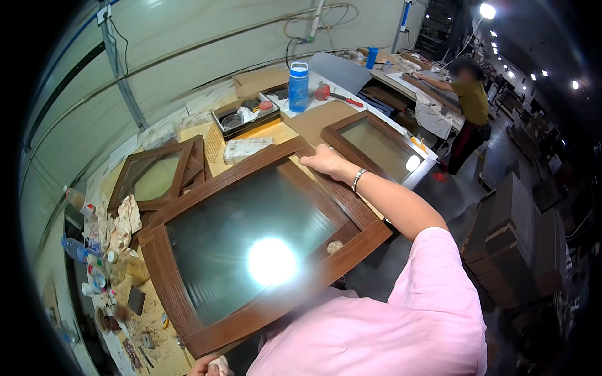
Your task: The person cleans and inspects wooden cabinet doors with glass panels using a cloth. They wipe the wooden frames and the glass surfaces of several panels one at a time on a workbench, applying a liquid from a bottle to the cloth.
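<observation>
A brown wooden frame with a glass pane (219, 219), a cabinet door by its look, lies tilted across the bench in front of me. Bright lamp glare shows on the glass. At its far right corner my right hand (323, 161) is closed over the wooden rail, with a metal bracelet at the wrist. Below the near left corner, at the lower edge of the view, my left hand (204, 365) is partly seen, closed round a crumpled whitish cloth (219, 365). A small round tan patch (335, 247) shows near the frame's right side.
More glazed frames lie at left (116, 194) and at right (401, 135). Behind stand a tool tray (235, 128), a wrapped white block (249, 149) and a blue bottle (298, 91). Bottles and rags (127, 222) crowd the left edge. A co-worker (470, 100) stands at another bench.
</observation>
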Motion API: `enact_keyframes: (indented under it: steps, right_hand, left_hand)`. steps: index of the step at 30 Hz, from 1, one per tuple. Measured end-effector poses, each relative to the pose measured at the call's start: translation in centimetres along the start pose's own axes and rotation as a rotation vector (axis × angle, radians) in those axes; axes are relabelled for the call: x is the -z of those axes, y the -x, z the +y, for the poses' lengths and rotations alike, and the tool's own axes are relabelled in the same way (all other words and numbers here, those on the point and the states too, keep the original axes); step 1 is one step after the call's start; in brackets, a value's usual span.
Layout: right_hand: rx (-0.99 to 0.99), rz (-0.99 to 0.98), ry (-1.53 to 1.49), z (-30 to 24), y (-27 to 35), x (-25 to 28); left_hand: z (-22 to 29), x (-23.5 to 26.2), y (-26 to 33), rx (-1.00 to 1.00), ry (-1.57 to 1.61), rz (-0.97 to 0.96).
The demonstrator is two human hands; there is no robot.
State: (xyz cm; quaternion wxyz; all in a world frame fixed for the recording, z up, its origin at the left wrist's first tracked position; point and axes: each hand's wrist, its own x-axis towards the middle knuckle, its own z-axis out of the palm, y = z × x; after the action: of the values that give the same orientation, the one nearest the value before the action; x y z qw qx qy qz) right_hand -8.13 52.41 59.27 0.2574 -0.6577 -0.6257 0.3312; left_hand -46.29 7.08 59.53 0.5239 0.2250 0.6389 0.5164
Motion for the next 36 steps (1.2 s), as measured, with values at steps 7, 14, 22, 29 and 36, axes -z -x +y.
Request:
enact_keyframes:
  steps: [7,14,22,29,36]
  right_hand:
    - [0.094,-0.080,-0.261,-1.2,2.0,0.4]
    - [0.075,-0.070,-0.281,-1.6,5.4,3.1]
    - [0.110,0.089,-0.590,7.0,5.5,7.6]
    - [0.032,0.363,-0.863,19.0,5.0,16.5]
    - [-0.179,0.726,-0.828,34.0,2.6,24.4]
  left_hand:
    - [0.7,-4.6,0.6,-0.116,-0.120,-0.087]
    - [1.7,-7.7,-2.0,-0.118,-0.177,-0.144]
    - [5.9,-12.1,-5.2,-0.245,-0.209,-0.207]
    - [11.3,-23.1,-12.1,-0.410,-0.118,-0.440]
    - [12.5,-49.1,-20.3,-0.122,-0.164,-0.256]
